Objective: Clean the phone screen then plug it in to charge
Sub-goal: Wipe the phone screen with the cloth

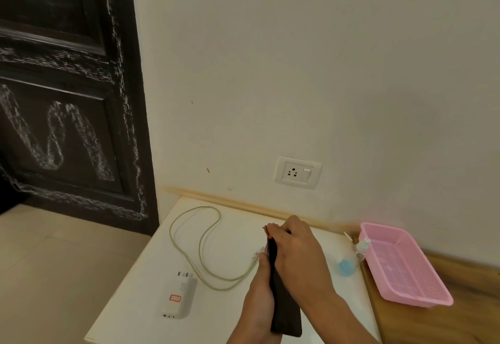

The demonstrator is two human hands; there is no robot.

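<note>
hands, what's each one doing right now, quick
Left hand: holds the phone along its left side.
Right hand: grips the phone's top end, fingers curled over it.

Pink basket [400, 262] on wooden surface [460, 324], dark chalk-scribbled door [67, 100], pale floor [54, 262]

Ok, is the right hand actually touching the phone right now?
Touching. In the head view the right hand curls over the upper end of the phone, no gap showing; the left hand holds its other side.
</note>
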